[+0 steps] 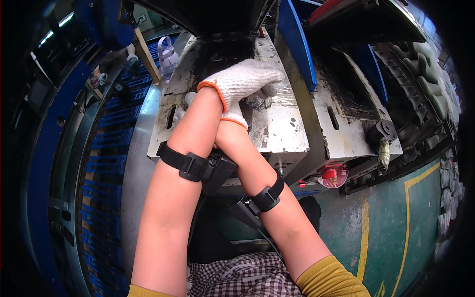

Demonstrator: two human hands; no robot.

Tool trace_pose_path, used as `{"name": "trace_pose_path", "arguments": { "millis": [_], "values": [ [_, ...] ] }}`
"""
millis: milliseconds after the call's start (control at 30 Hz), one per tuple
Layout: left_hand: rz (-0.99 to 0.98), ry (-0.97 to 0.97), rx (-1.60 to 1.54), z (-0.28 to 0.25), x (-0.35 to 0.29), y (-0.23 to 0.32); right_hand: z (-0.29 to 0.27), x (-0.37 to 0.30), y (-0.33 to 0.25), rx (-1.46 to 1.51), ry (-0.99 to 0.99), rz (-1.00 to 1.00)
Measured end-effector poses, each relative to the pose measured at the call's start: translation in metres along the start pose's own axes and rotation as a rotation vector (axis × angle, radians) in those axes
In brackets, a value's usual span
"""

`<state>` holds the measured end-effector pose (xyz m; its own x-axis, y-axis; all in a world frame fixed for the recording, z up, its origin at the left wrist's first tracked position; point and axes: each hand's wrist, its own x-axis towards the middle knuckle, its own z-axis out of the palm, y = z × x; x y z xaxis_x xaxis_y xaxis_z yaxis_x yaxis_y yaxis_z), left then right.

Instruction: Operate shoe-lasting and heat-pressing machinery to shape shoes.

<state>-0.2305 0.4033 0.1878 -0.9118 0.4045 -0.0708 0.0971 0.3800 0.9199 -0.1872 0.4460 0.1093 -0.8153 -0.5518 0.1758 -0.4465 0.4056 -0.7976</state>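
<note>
My forearms cross over a scuffed white machine bed [279, 131] with black smears. My left hand [242, 79], in a white knit glove with an orange cuff, lies on top and reaches right. Its fingers are together and bend down at the tips; what they hold, if anything, is hidden. Just below those fingers is a small greyish piece [260, 103] that I cannot make out. Beneath the left wrist, my right hand [234, 115] wears a similar glove. Only its cuff edge and a little of the knit show; its fingers are hidden.
Above the bed hangs a dark raised lid [217, 15]. A blue panel [297, 44] stands at the right, beside a second machine with a black handle [382, 132] and a red knob [328, 173]. At the left are a pale purple bottle [167, 57] and blue slatted racks [106, 198].
</note>
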Motion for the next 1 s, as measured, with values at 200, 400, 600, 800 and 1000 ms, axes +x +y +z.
{"name": "trace_pose_path", "arguments": {
  "millis": [200,400,600,800,1000],
  "values": [
    [-0.003,-0.003,0.025,0.0,-0.001,0.003,0.004,0.0,0.005,0.133,0.067,-0.007],
    [-0.012,0.001,0.021,-0.001,-0.001,0.0,0.01,0.002,0.006,0.215,0.093,-0.018],
    [0.006,-0.006,0.03,0.001,0.004,0.001,0.007,0.0,0.01,0.176,0.128,-0.053],
    [-0.003,0.01,0.02,-0.003,-0.004,-0.002,0.015,0.002,0.008,0.133,0.107,-0.057],
    [0.009,0.0,0.015,0.002,0.001,0.002,0.01,0.0,0.012,0.137,0.115,-0.031]
  ]
}}
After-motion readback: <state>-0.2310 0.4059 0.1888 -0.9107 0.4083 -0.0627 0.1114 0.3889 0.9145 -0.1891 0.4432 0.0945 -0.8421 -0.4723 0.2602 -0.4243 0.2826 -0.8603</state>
